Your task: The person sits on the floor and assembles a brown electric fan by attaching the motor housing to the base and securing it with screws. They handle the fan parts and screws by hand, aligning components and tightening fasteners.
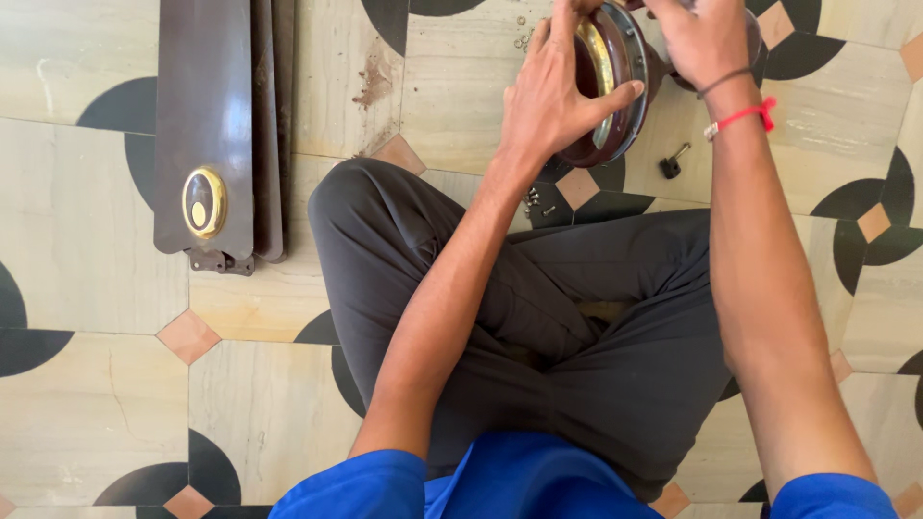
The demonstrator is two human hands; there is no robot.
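The left hand [553, 101] lies flat against the near side of a round brown fan housing [615, 86], fingers spread over its rim and the thumb hooked across the lower edge, so it grips the housing from the side. The right hand [702, 38] closes over the far side of the same housing, at the top edge of the view; its fingertips are cut off by the frame, so how they sit on the part is hard to tell. The housing stands tilted on its edge on the floor [87, 404] between the two hands, showing a gold ring [598, 58] inside its dark bowl; its upper part is out of view.

A red thread and a dark band [740, 101] circle the right wrist. Just below the right hand, on the floor, lies a small dark bolt-like piece [673, 161], too small to make out clearly. Under the left wrist a few small screws [535, 202] rest on a dark tile, and more tiny bits [524, 38] lie just above the left hand's fingers, blurred.

Below the hands the person's crossed legs in grey trousers [577, 317] fill the middle, with blue sleeves [500, 481] at the bottom edge. Well apart to the left of the left hand, brown fan blades [207, 115] lie stacked on the patterned floor, with a gold oval badge [204, 202] near the blades' lower end; their tops are cut off.
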